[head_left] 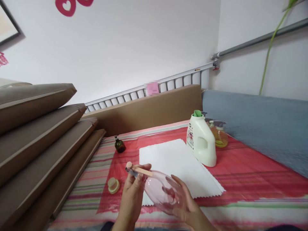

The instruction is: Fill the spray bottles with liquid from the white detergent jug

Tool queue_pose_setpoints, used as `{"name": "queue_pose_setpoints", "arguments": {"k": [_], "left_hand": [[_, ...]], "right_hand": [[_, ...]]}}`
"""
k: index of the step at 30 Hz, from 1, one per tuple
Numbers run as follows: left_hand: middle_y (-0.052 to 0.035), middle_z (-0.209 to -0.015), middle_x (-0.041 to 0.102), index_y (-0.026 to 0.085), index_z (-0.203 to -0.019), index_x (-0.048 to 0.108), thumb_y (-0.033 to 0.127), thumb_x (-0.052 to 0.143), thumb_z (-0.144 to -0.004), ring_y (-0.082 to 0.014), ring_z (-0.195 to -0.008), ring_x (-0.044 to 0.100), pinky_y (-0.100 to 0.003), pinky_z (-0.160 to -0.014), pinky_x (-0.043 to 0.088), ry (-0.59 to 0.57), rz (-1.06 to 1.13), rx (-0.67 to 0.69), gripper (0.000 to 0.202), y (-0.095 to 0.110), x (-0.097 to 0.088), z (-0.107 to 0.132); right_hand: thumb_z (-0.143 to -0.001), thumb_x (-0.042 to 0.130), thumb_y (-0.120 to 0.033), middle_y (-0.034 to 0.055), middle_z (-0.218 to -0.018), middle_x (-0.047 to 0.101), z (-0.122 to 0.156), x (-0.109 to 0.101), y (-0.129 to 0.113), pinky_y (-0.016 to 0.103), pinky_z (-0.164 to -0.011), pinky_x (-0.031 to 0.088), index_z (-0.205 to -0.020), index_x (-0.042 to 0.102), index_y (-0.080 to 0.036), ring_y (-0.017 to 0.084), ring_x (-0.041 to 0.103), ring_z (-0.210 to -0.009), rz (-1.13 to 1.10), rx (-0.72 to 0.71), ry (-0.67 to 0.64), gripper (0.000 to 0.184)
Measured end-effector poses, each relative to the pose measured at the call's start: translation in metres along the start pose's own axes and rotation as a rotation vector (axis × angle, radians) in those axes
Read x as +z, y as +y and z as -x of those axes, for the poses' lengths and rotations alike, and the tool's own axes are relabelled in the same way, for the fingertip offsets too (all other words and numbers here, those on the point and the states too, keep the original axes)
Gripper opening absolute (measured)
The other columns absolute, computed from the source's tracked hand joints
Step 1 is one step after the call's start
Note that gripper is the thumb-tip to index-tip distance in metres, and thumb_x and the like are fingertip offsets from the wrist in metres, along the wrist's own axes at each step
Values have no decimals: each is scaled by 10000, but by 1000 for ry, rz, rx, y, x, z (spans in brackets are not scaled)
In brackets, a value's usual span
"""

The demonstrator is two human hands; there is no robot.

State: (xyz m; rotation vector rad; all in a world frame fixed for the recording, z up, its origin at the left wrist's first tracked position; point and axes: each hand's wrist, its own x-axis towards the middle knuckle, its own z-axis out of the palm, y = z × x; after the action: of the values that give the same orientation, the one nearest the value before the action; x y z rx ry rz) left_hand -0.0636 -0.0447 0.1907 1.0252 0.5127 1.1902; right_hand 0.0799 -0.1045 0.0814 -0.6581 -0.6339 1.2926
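A see-through pink pump bottle [166, 192] is held tilted in front of me, its peach-coloured pump head [141, 170] pointing to the upper left. My left hand [135, 184] is closed around the neck just under the pump head. Around the bottle's wide body, my right hand [186, 202] is wrapped, and some of its fingers show through the clear wall. Beneath the bottle lies a white cloth [166, 154] with zigzag edges. To the left of my left hand sits a pale, yellowish-green cap [113, 185].
A white detergent jug [202, 141] with a green insert in its mouth stands right of the cloth. Behind it are yellow-orange pump bottles [220, 136]. A small dark pump bottle [119, 145] stands at the back left. Stacked cushions [43, 128] rise on the left.
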Motion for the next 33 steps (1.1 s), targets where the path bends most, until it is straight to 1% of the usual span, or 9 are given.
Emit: {"name": "queue_pose_setpoints", "arguments": {"k": [5,11,14,17,22,24,27,30,33], "left_hand": [[-117,-1052,684,167,-948,659,373,680,-749,-244,-958,602,-365,-877,424,7,-118,-43,287,-1,1,1],[-114,-1013,701,172,-990,666,319,716,-716,-247,-927,629,-348,-833,464,-27,-180,-94,315,-15,4,4],[-121,-1136,664,200,-1057,656,310,752,-672,-287,-1068,582,-385,-918,438,-23,-222,-83,412,-19,6,5],[-127,-1337,522,218,-1161,606,309,744,-675,-325,-1211,474,-437,-995,385,-90,-283,-94,513,-15,7,5],[-129,-1148,660,180,-1089,651,285,690,-729,-320,-1117,548,-449,-971,395,-226,-325,-98,376,-6,9,2],[-106,-1073,692,192,-1082,645,271,695,-729,-284,-1044,584,-413,-945,412,-146,-367,-10,365,-9,12,1],[-64,-916,712,192,-979,667,296,697,-733,-220,-895,625,-345,-868,452,92,-376,79,269,-14,18,-1],[7,-789,672,214,-939,657,302,703,-723,-155,-754,632,-336,-821,484,266,-127,158,238,-9,19,-7],[51,-745,642,250,-911,644,245,741,-664,-120,-692,618,-342,-775,514,317,122,204,265,12,13,-13]], "right_hand": [[-433,799,-594,144,-1321,396,1,-4,-3,460,-805,479,-1190,434,-288,276,571,-991,163,85,-69,895],[-512,756,-160,95,-1399,411,10,21,-42,449,-1040,325,-1335,366,-279,302,369,-1279,814,-109,-141,918],[-560,650,-45,40,-1447,352,10,35,-54,413,-1093,259,-1354,325,-319,248,336,-1314,911,-240,-241,901],[-590,590,-28,37,-1428,377,10,40,-56,392,-1086,282,-1341,339,-318,236,363,-1299,958,-352,-233,843],[-596,596,-69,83,-1406,399,8,28,-42,428,-1075,297,-1365,319,-261,263,377,-1285,1007,-321,-200,839],[-563,610,-78,91,-1375,431,6,20,-33,432,-1056,322,-1360,334,-244,274,395,-1264,1064,-296,-137,860],[-535,629,-97,88,-1352,448,3,10,-23,428,-1043,336,-1362,344,-243,285,406,-1246,1144,-274,-63,887],[-556,630,-122,84,-1344,454,2,3,-19,427,-1037,340,-1373,327,-254,284,408,-1240,1177,-263,-53,881],[-581,608,-124,90,-1344,450,2,-8,-16,438,-1041,334,-1370,323,-251,281,405,-1245,1190,-265,-52,849]]}}
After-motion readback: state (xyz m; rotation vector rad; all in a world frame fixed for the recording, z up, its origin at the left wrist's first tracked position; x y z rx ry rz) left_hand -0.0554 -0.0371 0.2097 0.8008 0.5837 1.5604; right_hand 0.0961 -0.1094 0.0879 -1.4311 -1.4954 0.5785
